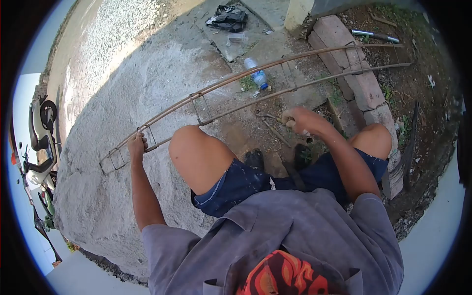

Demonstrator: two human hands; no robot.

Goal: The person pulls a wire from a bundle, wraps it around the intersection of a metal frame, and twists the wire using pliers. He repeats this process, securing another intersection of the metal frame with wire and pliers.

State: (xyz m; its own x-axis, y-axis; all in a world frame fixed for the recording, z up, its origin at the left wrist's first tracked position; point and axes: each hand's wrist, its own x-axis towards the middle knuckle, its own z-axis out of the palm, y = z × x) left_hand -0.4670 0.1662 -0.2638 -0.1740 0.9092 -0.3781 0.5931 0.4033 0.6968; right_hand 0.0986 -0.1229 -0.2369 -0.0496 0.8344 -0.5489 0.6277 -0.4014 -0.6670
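A long, narrow rebar cage [236, 104] of rusty bars joined by rectangular stirrups stretches across the view, low over the ground. Near its left end my left hand [137, 144] is closed around the upper bar beside a stirrup. My right hand [297, 121] is closed at the near side of the cage, in front of my knees. From its fingers a handle runs to what look like metal pincers [267, 117], with the other long handle slanting down toward my feet. The palm side of the right hand is hidden.
Pinkish concrete blocks [366, 88] support the cage's right end, with a metal tube [374, 36] beyond. A plastic bottle [259, 78] lies beneath the bars. A black plastic bag [227, 19] is farther back. Rough concrete [108, 206] slopes at left, near parked motorcycles [42, 142].
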